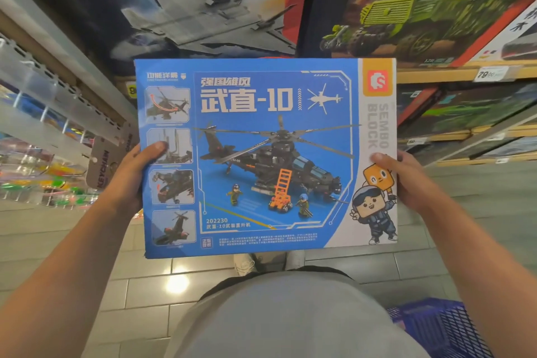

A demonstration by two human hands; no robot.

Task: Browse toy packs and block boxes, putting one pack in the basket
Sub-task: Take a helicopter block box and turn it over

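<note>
A large blue block box (267, 154) printed with a black helicopter is held flat toward me in the middle of the view. My left hand (130, 180) grips its left edge, thumb on the front face. My right hand (406, 180) grips its right edge, thumb on the white side strip. A blue mesh basket (438, 325) hangs low at the lower right, beside my right forearm, its inside mostly out of view.
Shelves ahead carry more block boxes: a grey jet box (203, 6) and a green truck box (421, 6), with a price tag (491, 74) on the wooden shelf edge. Keychain racks (104, 166) and small toys fill the left. Grey tiled floor (145, 285) lies below.
</note>
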